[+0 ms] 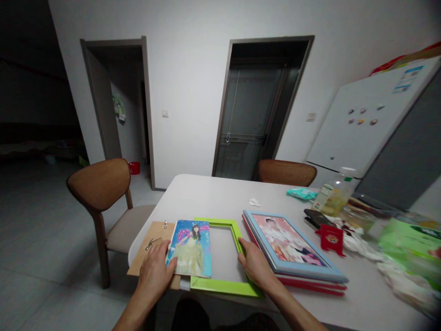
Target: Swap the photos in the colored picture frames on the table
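A picture of a long-haired figure in a pale dress on blue [193, 248] lies over the left part of a lime-green picture frame [227, 287]. My left hand [155, 266] grips the picture's left edge, its thumb on the printed face. Under that hand is a brown backing board [139, 259] with metal clips [149, 244]. My right hand [255, 264] is closed around the green frame's right side. Through the frame's opening the white tabletop shows. The frame's left side is mostly hidden by the picture.
Right of the frame lies a stack of framed pictures, a light-blue one [292, 243] on top. Further right are a red card-like item [331, 239], a dark wallet-like object [317, 219], a bottle [332, 195] and a green package [409, 248]. Wooden chairs [103, 188] flank the table [206, 193].
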`<state>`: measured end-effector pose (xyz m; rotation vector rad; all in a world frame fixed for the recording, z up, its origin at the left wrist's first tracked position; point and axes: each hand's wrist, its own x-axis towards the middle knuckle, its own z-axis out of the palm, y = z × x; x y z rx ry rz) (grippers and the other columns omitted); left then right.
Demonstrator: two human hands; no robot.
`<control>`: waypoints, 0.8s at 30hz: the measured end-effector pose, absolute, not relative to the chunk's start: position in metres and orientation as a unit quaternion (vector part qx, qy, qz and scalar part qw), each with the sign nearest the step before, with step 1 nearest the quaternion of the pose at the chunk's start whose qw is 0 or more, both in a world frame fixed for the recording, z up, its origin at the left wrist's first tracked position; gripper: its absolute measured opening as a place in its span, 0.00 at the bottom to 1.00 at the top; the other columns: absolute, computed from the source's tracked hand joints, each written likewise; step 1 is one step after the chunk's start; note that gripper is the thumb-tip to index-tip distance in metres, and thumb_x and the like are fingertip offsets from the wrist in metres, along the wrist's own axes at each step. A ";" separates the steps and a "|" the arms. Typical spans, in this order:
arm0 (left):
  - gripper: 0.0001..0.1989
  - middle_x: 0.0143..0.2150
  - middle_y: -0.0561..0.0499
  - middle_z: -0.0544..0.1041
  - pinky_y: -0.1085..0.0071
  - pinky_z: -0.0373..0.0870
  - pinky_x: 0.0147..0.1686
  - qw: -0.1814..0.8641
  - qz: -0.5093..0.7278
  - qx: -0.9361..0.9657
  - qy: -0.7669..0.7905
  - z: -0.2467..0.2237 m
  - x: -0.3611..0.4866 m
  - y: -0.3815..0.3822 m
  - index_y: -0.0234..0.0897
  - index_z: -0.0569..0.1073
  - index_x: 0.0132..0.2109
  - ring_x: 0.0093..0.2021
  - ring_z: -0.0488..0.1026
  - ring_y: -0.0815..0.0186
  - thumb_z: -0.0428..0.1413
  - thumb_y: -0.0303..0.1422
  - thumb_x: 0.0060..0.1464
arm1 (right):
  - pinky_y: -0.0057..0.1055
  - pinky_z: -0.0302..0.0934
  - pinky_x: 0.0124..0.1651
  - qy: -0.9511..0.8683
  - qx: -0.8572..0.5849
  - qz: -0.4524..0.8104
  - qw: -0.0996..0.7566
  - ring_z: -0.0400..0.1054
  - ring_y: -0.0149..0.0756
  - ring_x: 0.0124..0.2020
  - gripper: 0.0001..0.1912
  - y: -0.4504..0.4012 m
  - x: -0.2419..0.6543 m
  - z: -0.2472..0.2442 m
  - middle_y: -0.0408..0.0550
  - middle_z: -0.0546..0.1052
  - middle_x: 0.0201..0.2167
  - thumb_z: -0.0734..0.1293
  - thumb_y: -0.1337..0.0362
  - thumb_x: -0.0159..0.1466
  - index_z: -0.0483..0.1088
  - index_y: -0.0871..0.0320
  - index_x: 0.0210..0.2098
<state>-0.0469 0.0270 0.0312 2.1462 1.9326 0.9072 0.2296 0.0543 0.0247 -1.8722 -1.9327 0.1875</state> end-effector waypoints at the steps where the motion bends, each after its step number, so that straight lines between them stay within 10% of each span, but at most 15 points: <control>1: 0.18 0.45 0.43 0.70 0.59 0.60 0.47 0.046 0.293 0.715 0.633 0.031 -0.047 0.026 0.32 0.64 0.47 0.48 0.64 0.57 0.47 0.31 0.47 | 0.30 0.53 0.48 -0.702 -0.676 0.065 0.215 0.63 0.41 0.45 0.25 0.054 0.230 0.024 0.61 0.70 0.42 0.56 0.73 0.51 0.61 0.72 0.49; 12: 0.19 0.49 0.41 0.69 0.57 0.60 0.50 0.066 0.319 0.771 0.547 0.026 -0.033 0.015 0.33 0.67 0.46 0.50 0.63 0.56 0.51 0.30 0.44 | 0.37 0.49 0.53 -0.705 -0.615 0.067 0.347 0.57 0.43 0.50 0.21 0.049 0.206 0.031 0.58 0.65 0.48 0.59 0.69 0.51 0.65 0.65 0.45; 17: 0.17 0.48 0.42 0.70 0.56 0.60 0.49 0.063 0.328 0.773 0.539 0.020 -0.031 0.014 0.34 0.68 0.44 0.50 0.64 0.56 0.51 0.30 0.45 | 0.32 0.61 0.35 -0.641 -0.584 0.298 0.399 0.67 0.33 0.29 0.21 0.055 0.183 0.020 0.52 0.72 0.36 0.58 0.66 0.51 0.65 0.64 0.45; 24: 0.17 0.48 0.42 0.70 0.55 0.59 0.50 0.072 0.322 0.781 0.531 0.025 -0.028 0.012 0.35 0.68 0.45 0.50 0.63 0.55 0.52 0.30 0.44 | 0.22 0.51 0.18 -0.522 -0.550 0.476 0.445 0.57 0.25 0.14 0.28 0.071 0.161 0.009 0.37 0.66 0.15 0.60 0.68 0.47 0.58 0.67 0.49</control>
